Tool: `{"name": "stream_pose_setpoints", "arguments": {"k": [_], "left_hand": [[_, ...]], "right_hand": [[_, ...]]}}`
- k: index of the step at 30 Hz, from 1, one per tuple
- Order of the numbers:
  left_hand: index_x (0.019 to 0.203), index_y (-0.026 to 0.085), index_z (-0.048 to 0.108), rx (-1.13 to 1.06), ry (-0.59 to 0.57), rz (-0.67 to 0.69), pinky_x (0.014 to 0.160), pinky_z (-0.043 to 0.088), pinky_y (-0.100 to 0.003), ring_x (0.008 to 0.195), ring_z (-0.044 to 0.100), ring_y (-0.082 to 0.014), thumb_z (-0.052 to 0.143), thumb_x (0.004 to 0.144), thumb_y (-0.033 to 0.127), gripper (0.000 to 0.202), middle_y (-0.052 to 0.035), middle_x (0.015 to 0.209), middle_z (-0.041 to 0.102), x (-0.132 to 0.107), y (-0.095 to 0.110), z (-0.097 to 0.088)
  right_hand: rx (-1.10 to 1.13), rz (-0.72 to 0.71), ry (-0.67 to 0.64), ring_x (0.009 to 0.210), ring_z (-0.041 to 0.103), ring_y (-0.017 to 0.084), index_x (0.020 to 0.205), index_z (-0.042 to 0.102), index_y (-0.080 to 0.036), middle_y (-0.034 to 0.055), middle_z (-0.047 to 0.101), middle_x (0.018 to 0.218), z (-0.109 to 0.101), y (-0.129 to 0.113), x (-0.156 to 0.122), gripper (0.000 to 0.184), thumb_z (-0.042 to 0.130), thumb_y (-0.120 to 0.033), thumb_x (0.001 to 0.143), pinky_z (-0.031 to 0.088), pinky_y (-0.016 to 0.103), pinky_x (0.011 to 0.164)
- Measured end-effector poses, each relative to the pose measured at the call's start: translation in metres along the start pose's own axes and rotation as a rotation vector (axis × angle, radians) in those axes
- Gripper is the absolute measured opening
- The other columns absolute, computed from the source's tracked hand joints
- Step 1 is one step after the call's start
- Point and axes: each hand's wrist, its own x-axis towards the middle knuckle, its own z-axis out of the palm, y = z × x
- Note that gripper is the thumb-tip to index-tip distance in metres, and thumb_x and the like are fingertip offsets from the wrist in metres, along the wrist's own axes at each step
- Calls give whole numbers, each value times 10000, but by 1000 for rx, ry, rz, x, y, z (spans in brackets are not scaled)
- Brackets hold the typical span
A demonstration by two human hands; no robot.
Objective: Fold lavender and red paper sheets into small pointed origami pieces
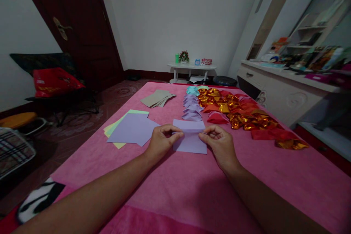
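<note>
A sheet of light purple paper (189, 145) lies in front of me, with a raised crease running across it. My left hand (164, 139) pinches the left end of that crease between thumb and fingers. At the right end, my right hand (218, 140) grips the paper the same way. Just beyond the sheet stands a row of folded purple paper pieces (192, 112). Left of my left hand lies a loose stack of purple sheets (130, 128), with green and yellow sheets (119, 145) showing from under it.
A pink cloth (161, 186) covers the surface. Grey-brown sheets (157, 98) lie at the far left. Shiny gold folded pieces (219, 98) and red folded pieces (218, 117) spread over the right side. A cluttered white dresser (285, 87) stands at right; a small white table (192, 66) is behind.
</note>
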Motion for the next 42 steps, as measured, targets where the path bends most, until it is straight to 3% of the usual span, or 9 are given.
{"name": "stream_pose_setpoints", "arguments": {"k": [11,18,24,26,29,31,33,37,42], "left_hand": [[636,131,703,4,-17,-26,525,421,-195,543,555,-102,746,639,223,101,-19,613,668,-1,8,2],[614,132,698,5,-23,-15,533,434,-209,541,568,-114,749,630,225,107,-26,605,674,-1,9,3],[623,140,700,31,-37,2,551,436,-225,559,555,-118,735,658,221,95,-21,610,649,-1,6,2],[628,155,711,88,-10,95,639,465,-250,677,582,-141,739,664,214,74,-35,710,650,-1,7,1],[640,186,733,202,55,231,868,453,-329,1010,554,-210,763,651,212,41,-80,1066,613,-1,10,-1],[657,198,741,248,70,257,969,402,-379,1168,479,-245,773,647,218,39,-84,1273,524,-1,13,-2],[684,204,746,252,31,258,1008,371,-405,1215,458,-257,766,664,223,34,-83,1328,506,-1,13,-3],[710,187,742,121,-82,195,925,444,-371,1025,600,-226,725,717,238,54,-101,1029,689,0,7,-3],[685,155,727,47,-75,128,701,505,-281,741,637,-177,735,701,262,109,-74,762,697,0,5,-1]], "right_hand": [[39,-6,43,589,537,101,653,594,-178,-33,591,626,-2,2,1,243,815,-238,571,421,211,560],[49,-29,-21,739,639,166,1047,617,-211,32,694,842,-1,-3,0,431,766,-257,645,506,285,667],[37,0,26,689,611,138,939,704,-196,15,669,791,-1,0,-1,346,788,-251,608,492,265,629],[54,21,29,666,604,132,902,712,-196,11,663,767,-1,1,-1,321,797,-258,598,485,260,612],[75,45,22,653,611,135,875,714,-198,18,675,772,-1,1,0,314,807,-277,585,485,264,604],[77,50,17,652,616,139,863,714,-203,20,684,775,-1,1,0,308,808,-288,582,487,267,606],[71,44,18,660,619,146,855,711,-204,22,687,771,-2,1,0,298,804,-291,585,490,271,608],[71,18,21,664,608,145,849,705,-202,23,676,765,-3,1,0,269,791,-278,606,486,263,596],[45,19,20,636,593,135,882,682,-193,13,650,732,-2,0,0,320,795,-290,599,479,252,572]]}}
